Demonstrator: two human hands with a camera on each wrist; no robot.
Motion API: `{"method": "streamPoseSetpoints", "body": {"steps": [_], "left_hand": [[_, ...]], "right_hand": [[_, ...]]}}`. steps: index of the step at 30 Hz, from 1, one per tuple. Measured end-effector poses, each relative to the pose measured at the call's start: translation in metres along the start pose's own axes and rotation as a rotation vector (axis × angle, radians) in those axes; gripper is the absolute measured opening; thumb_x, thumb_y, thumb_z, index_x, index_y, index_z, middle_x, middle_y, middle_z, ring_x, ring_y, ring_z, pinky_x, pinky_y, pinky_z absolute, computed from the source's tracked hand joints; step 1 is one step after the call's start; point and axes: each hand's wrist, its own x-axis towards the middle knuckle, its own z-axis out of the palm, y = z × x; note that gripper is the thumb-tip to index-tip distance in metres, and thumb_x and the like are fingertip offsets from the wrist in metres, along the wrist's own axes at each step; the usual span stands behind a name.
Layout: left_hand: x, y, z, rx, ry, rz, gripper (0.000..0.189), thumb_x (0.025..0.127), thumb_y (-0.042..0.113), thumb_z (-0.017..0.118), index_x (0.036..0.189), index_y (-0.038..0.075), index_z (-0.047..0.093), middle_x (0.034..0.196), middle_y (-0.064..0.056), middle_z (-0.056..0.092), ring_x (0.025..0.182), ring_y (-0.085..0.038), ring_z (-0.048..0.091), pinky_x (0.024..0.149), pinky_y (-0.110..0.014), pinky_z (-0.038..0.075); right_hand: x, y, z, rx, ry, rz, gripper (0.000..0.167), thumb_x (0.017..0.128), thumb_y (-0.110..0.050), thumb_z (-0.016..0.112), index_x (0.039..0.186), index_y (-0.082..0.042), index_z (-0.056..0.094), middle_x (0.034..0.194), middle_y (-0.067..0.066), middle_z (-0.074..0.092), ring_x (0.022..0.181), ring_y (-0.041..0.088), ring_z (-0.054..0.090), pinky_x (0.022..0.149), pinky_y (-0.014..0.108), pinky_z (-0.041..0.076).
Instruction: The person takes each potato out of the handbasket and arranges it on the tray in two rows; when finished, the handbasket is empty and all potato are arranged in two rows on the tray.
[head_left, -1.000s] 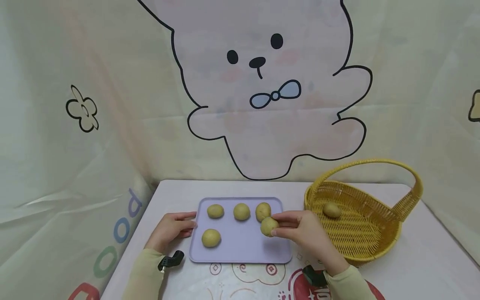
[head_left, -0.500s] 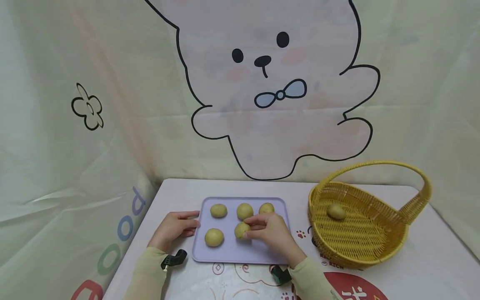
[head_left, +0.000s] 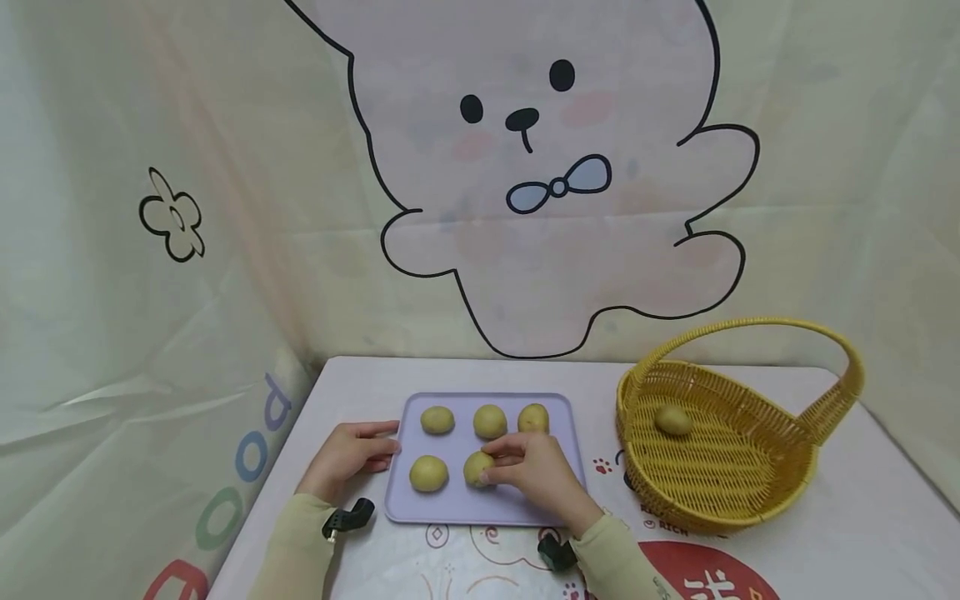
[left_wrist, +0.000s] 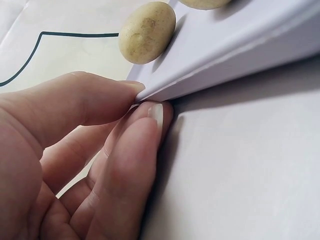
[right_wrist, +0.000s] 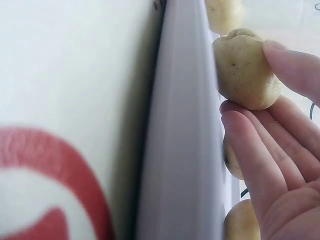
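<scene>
In the head view, a shallow lilac tray (head_left: 405,507) lies on the table with several potatoes on it. My right hand (head_left: 542,479) pinches a potato (head_left: 476,470) between thumb and fingers, low over the front row. That same potato (right_wrist: 247,70) shows in the right wrist view, the thumb on one side and fingertips on the other. At the tray's left side is my left hand (head_left: 348,457); in the left wrist view its fingertips (left_wrist: 127,92) pinch the rim. One potato (head_left: 428,473) sits at front left, and three stand along the back, the rightmost partly behind my right hand.
A yellow wicker basket (head_left: 686,375) with a tall handle stands right of the tray, with one potato (head_left: 673,420) inside. The white table (head_left: 600,379) has printed red designs at the front. A curtain with a bear drawing hangs behind it.
My right hand has carried the potato leftward across the tray, from below the back-right potato to beside the front-left one, then slightly lower. My left hand has stayed at the tray's edge.
</scene>
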Motion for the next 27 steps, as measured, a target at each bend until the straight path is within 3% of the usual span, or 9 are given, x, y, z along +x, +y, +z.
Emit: {"method": "streamPoseSetpoints", "body": {"steps": [12,17,27], "left_hand": [[0.000,-0.001,0.000,0.010,0.010,-0.014,0.051,0.088,0.012,0.087,0.138,0.005,0.074,0.099,-0.003,0.080,0.074,-0.007,0.070,0.069,-0.021,0.062],[0.000,0.001,0.001,0.016,0.007,-0.017,0.052,0.089,0.013,0.087,0.138,0.006,0.074,0.099,-0.002,0.080,0.074,-0.007,0.069,0.069,-0.021,0.062],[-0.002,0.004,0.001,0.030,-0.003,-0.008,0.052,0.090,0.012,0.085,0.140,0.002,0.072,0.097,-0.002,0.079,0.072,-0.006,0.068,0.068,-0.020,0.061]], "right_hand": [[0.002,0.006,-0.001,0.016,-0.029,0.026,0.038,0.081,-0.013,0.095,0.116,-0.007,0.081,0.108,0.009,0.083,0.101,0.018,0.081,0.083,0.023,0.064],[0.001,0.004,-0.007,0.010,-0.044,0.035,0.043,0.080,-0.011,0.095,0.119,-0.003,0.079,0.109,0.011,0.083,0.102,0.021,0.081,0.084,0.023,0.064],[0.002,0.002,-0.017,-0.109,-0.058,0.019,0.039,0.079,-0.016,0.097,0.114,-0.007,0.082,0.102,0.006,0.083,0.093,0.014,0.079,0.084,0.024,0.063]]}}
